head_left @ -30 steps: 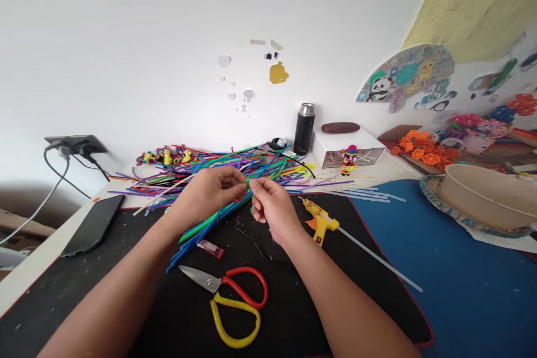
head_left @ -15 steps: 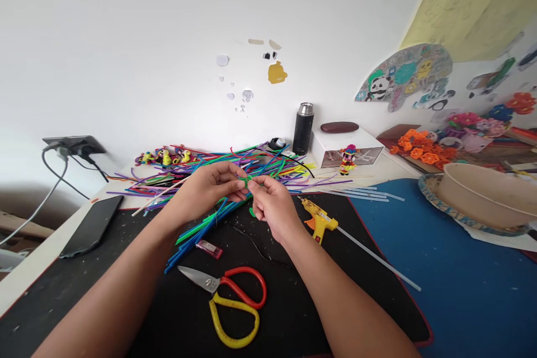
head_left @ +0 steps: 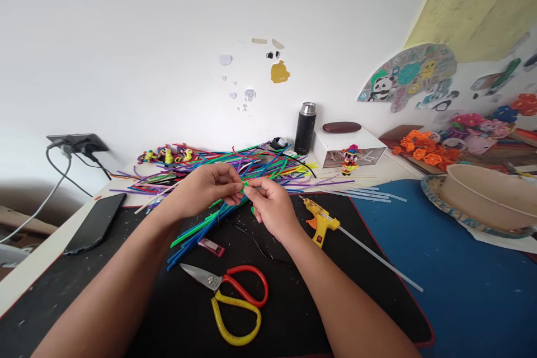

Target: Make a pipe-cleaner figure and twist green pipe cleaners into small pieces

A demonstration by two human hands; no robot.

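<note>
Fingertips of my left hand (head_left: 213,187) pinch a small green pipe cleaner piece (head_left: 245,184), mostly covered by fingers. My right hand (head_left: 268,204) pinches the same piece from the other side, thumb and forefinger together. Both hands meet above the black mat (head_left: 180,307). Under them lies a bundle of blue and green pipe cleaners (head_left: 197,235), and behind spreads a heap of many-coloured ones (head_left: 268,165). Red-and-yellow-handled scissors (head_left: 235,296) rest partly open below the hands. A small pink-red packet (head_left: 211,246) sits left of centre, and a yellow glue gun (head_left: 322,221) to the right.
A dark phone (head_left: 94,222) lies at the left. Toward the wall stand a black flask (head_left: 305,130), a white box (head_left: 367,148) and a small colourful figure (head_left: 350,159). Clear glue sticks (head_left: 369,194) lie right of the heap. A beige basin (head_left: 486,193) stands at the right.
Both hands keep pinching the green piece, and their fingers have shifted slightly around it. The whole view has moved a little, so the table things appear slightly farther right.
</note>
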